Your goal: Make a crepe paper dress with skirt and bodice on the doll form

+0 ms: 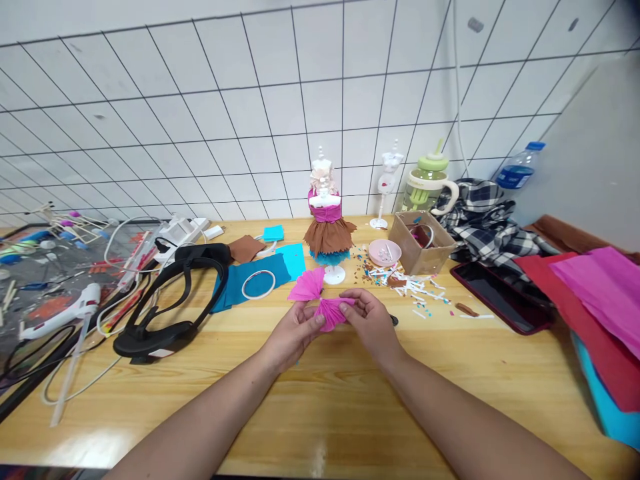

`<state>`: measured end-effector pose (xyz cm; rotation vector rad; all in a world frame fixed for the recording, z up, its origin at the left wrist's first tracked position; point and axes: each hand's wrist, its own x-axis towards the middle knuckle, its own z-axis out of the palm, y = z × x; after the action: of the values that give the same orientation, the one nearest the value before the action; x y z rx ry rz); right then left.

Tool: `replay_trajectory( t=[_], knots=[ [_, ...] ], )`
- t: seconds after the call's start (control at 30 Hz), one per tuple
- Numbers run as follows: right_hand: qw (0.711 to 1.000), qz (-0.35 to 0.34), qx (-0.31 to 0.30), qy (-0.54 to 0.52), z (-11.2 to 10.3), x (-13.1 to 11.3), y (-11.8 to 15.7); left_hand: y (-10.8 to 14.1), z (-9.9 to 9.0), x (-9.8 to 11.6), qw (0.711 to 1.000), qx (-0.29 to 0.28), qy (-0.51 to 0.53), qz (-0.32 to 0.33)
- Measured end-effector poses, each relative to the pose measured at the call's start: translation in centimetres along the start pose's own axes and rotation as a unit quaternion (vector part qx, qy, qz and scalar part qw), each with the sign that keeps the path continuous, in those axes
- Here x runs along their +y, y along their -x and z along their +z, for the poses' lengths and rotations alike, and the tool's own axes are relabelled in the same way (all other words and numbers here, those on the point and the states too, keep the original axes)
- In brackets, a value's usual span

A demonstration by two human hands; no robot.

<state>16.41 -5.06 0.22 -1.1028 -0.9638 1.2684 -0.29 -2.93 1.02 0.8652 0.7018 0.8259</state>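
Between my two hands is a pleated pink paper bow (307, 285), gathered at its middle and fanned out on both sides. My left hand (294, 331) pinches it near the gathered middle, thumb on top. The fingers of my right hand (367, 319) grip the edge of its right fan. Just behind the bow stands a small white dress form (326, 200), upright on a round base. It wears a pink paper bodice (327, 213) and a brown pleated paper skirt (330, 236) with a blue layer beneath. A dark object (395, 321), partly hidden, lies beside my right hand.
A black headset (220, 287), a white ring (259, 285), blue paper (233, 280) and a glue gun (75, 313) lie left. Behind right stand a second dress form (385, 183), pink bowl (385, 261), cardboard box (420, 257) and jug (427, 180). A phone (500, 297) and coloured sheets (595, 307) lie right.
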Motion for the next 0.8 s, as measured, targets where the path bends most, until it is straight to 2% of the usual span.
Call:
replay_trajectory(
  t=[0.13, 0.23, 0.33, 0.47, 0.53, 0.63, 0.7, 0.8],
  knots=[
    [0.998, -0.015, -0.015, 0.056, 0.2, 0.5, 0.1, 0.1, -0.1, -0.3, 0.994, 0.040, -0.100, -0.010],
    [0.998, -0.009, -0.005, 0.060, -0.2, 0.7, -0.2, 0.0, -0.7, -0.2, 0.984, 0.034, -0.175, -0.005],
    [0.997, -0.001, -0.019, 0.079, -0.9, 0.8, -0.6, -0.3, -1.2, -0.1, 0.973, -0.009, -0.230, -0.008],
    [0.993, -0.008, -0.083, 0.089, -1.2, 0.8, -0.8, -0.2, -1.1, 0.0, 0.960, -0.107, -0.257, -0.015],
    [0.992, 0.004, -0.081, 0.096, -1.1, 0.7, -0.8, -0.1, -0.9, -0.1, 0.958, -0.143, -0.247, -0.011],
    [0.993, 0.021, -0.052, 0.106, -1.0, 0.7, -0.9, 0.0, -0.9, 0.0, 0.960, -0.166, -0.224, 0.004],
    [0.992, 0.024, -0.045, 0.113, -0.9, 0.7, -0.9, -0.2, -1.0, -0.1, 0.965, -0.142, -0.219, 0.014],
    [0.989, 0.027, -0.044, 0.139, -0.8, 0.7, -0.8, -0.8, -1.3, -0.1, 0.973, -0.060, -0.223, 0.004]
  ],
)
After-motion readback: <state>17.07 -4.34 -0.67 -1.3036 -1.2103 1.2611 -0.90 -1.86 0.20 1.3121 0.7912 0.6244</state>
